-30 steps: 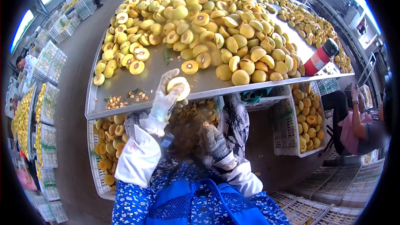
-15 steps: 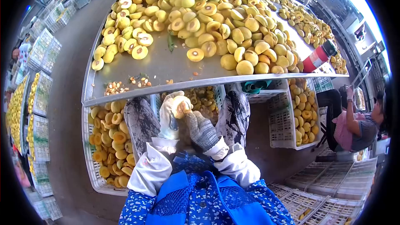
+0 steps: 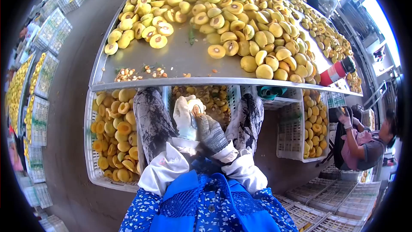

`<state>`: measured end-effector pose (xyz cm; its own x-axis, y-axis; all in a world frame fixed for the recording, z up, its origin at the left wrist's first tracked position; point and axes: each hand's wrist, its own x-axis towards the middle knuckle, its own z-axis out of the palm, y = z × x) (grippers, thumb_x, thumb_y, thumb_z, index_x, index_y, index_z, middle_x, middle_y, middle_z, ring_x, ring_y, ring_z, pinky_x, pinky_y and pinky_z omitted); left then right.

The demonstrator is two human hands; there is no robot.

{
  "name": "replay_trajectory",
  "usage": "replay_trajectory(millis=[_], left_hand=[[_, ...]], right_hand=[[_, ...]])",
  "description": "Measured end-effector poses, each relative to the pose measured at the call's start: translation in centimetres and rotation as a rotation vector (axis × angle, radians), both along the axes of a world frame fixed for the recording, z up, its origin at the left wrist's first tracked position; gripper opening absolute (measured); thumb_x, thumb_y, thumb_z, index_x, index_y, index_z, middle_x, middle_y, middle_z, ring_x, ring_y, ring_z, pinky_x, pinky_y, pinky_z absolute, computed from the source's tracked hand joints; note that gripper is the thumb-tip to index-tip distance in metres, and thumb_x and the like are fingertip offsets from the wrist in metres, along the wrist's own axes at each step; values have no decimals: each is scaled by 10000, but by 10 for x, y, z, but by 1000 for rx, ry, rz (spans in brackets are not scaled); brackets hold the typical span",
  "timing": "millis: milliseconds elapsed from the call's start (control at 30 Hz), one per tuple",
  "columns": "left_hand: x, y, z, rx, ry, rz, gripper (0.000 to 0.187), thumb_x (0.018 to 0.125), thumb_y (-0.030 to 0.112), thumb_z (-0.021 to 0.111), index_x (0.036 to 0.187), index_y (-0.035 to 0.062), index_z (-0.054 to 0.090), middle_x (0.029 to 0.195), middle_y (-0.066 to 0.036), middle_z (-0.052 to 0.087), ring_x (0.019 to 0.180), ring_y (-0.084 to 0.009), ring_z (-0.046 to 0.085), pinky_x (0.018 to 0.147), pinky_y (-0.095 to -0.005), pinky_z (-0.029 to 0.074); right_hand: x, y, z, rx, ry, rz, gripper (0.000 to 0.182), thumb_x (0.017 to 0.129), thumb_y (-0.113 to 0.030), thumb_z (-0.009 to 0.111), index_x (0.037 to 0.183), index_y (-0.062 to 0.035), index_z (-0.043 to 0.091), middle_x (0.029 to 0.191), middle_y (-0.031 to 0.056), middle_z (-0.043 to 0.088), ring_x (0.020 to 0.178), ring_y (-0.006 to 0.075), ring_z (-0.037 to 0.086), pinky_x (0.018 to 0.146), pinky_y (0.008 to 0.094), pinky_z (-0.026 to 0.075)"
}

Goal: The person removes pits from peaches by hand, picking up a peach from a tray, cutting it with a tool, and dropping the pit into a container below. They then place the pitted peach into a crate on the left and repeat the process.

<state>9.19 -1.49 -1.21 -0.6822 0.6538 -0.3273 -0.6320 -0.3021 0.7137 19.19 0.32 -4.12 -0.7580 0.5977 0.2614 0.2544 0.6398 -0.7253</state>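
My left hand (image 3: pixel 184 118), in a whitish glove, is closed around a yellow peach half (image 3: pixel 196 105) with its cut face and brown centre turned up. Against the fruit's near edge press the closed fingers of my right hand (image 3: pixel 210 132), in a grey glove. A thin, dark edge shows by those fingers, too small to make out. Both hands are between my knees, just short of the metal table (image 3: pixel 171 66). Below them a crate holds peach pieces (image 3: pixel 214 99). On the table lies a large heap of peach halves (image 3: pixel 240 25), some with pits.
Loose pits (image 3: pixel 126 75) lie near the table's front edge, and a red bottle (image 3: pixel 335 72) stands tilted at its right. Crates of peach halves flank me at left (image 3: pixel 118 133) and right (image 3: pixel 314 124). A co-worker (image 3: pixel 365 146) sits at far right.
My view has shifted, so the table sits lower and further right. Both hands stay together at the peach half, which is tilted differently. The co-worker's raised arm has come down.
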Motion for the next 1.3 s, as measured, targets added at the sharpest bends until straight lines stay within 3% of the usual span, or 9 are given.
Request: replay_trajectory(millis=[200, 433, 533, 700, 733, 833, 967, 1133, 1300], left_hand=[[0, 2, -6, -18, -67, 44, 319, 939, 240, 460, 808, -29, 570, 616, -106, 552, 467, -177, 520, 420, -271, 412], [3, -1, 3, 47, 16, -29, 258, 904, 181, 563, 743, -21, 564, 579, -30, 530, 468, -92, 468, 435, -232, 361], [7, 0, -12, 49, 109, -13, 204, 891, 159, 578, 749, 13, 587, 606, 18, 533, 524, -27, 442, 475, -188, 358], [2, -13, 4, 110, 152, -198, 192, 909, 114, 535, 856, -58, 602, 656, -47, 562, 566, -84, 506, 526, -215, 404], [0, -15, 5, 145, 136, -257, 198, 909, 117, 534, 855, -59, 606, 666, -55, 575, 576, -87, 520, 535, -218, 416], [-8, -18, -1, 144, 235, -433, 196, 897, 121, 541, 847, -43, 635, 738, -73, 636, 648, -101, 581, 595, -224, 461], [-15, -26, -4, 22, 432, -585, 132, 836, 64, 565, 811, -20, 663, 771, -62, 659, 703, -107, 606, 653, -214, 479], [-14, -23, 15, 9, 22, -545, 206, 839, 117, 551, 761, -57, 632, 687, -123, 635, 571, -154, 605, 534, -255, 488], [-10, -23, 11, 145, -424, -405, 483, 898, 454, 436, 878, -1, 597, 669, -165, 609, 508, -252, 591, 453, -324, 508]], right_hand=[[10, -3, -14, 218, 39, -57, 268, 887, -81, 411, 1108, 44, 497, 892, 221, 582, 782, 371, 576, 662, 414, 468], [22, 13, 4, -288, -39, 95, 420, 963, -348, 318, 992, 11, 534, 800, 201, 582, 699, 330, 552, 606, 420, 406], [29, 13, -27, -305, -14, 124, 202, 936, -184, 410, 981, -33, 537, 809, 152, 569, 669, 332, 539, 592, 402, 439], [30, 2, -33, -1723, 514, 55, 329, 947, -375, 437, 998, -73, 558, 782, 63, 582, 679, 218, 545, 578, 325, 439], [29, 10, 23, -1741, 373, 502, 402, 906, -469, 484, 966, -79, 562, 775, 25, 562, 600, 145, 506, 507, 257, 405], [37, 13, -23, -1351, 194, 64, 419, 886, -503, 498, 923, -91, 562, 727, 20, 537, 489, 123, 434, 425, 224, 338], [44, 32, 30, -1428, -272, 214, 394, 886, -505, 498, 879, -118, 567, 656, -16, 504, 448, 82, 404, 385, 204, 279], [37, -8, 18, -1794, -49, 325, 616, 850, -690, 271, 799, -118, 493, 470, 9, 373, 326, 114, 321, 285, 245, 263], [16, -21, 20, -1549, 321, 220, 582, 880, -637, 316, 810, -91, 506, 524, 24, 437, 365, 141, 369, 334, 235, 295]])
